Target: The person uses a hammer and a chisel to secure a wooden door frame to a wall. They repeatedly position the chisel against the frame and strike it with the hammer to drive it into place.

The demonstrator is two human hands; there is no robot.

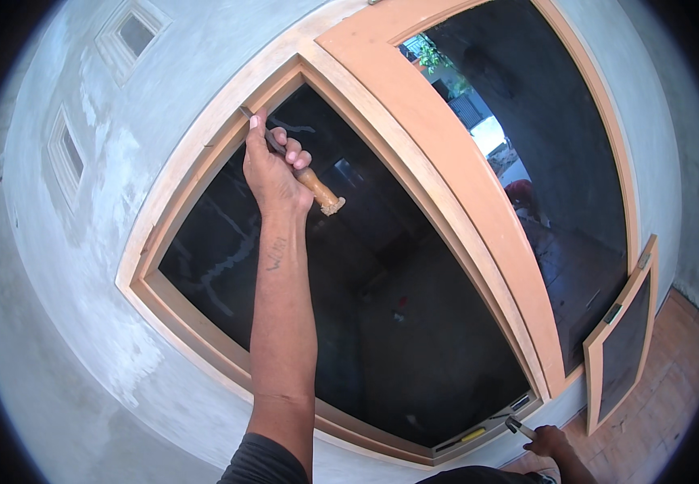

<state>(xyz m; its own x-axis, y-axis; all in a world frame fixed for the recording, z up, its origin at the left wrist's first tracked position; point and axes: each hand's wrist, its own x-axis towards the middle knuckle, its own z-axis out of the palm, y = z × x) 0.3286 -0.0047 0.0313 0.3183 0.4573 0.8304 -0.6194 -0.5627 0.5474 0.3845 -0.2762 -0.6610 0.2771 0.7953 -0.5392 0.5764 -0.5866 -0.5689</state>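
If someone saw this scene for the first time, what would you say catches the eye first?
The raised left hand at upper centre, gripping a wooden-handled chisel against the wooden window frame. Beside it, an open sash with dark glass swings out to the right. At the lower right, the right hand holds a hammer.

Grey plastered wall (83, 323) all around, patchy and unpainted, with two small recessed vents (133, 36) up at the left. A bare wooden window frame (180, 173) sits in it, the room behind dark. An open sash (478, 210) with dark glass mirrors daylight and greenery. Reddish wooden floor (656, 403) at lower right.
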